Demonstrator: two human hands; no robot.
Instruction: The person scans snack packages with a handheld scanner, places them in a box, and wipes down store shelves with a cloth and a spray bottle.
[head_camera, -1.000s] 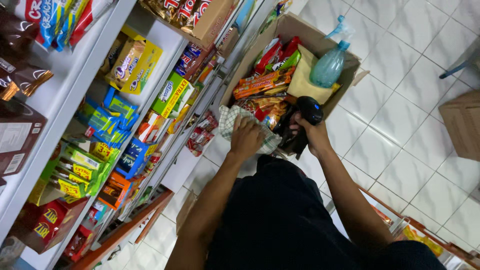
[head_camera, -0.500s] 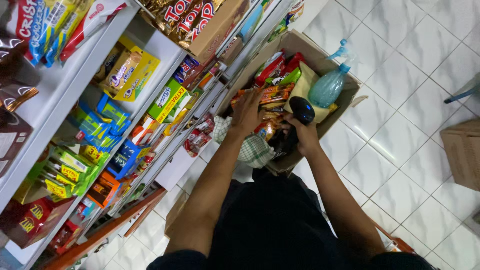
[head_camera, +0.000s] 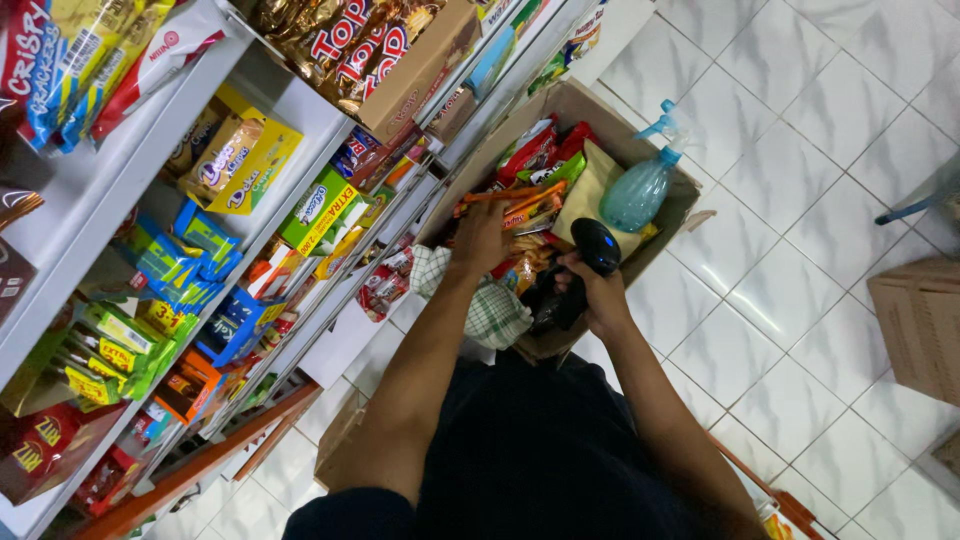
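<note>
An open cardboard box (head_camera: 560, 108) stands on the tiled floor, full of snack packets (head_camera: 527, 152). My left hand (head_camera: 480, 236) reaches into the box and rests on an orange snack packet (head_camera: 520, 204). My right hand (head_camera: 596, 290) grips a black handheld barcode scanner (head_camera: 594, 247) at the box's near side, its head pointing at the packets. A checked green and white cloth (head_camera: 487, 305) hangs over the box's near edge by my left wrist. A teal spray bottle (head_camera: 640, 190) lies in the box on the right.
White shelves (head_camera: 290, 100) packed with biscuit boxes and snack packets run along the left. A second cardboard box (head_camera: 920, 320) sits at the right edge. White floor tiles (head_camera: 780, 300) lie between the two boxes.
The view has drawn closer to the box. My left hand has moved from the cloth at the box's edge further in onto the orange packets. The scanner stays in my right hand.
</note>
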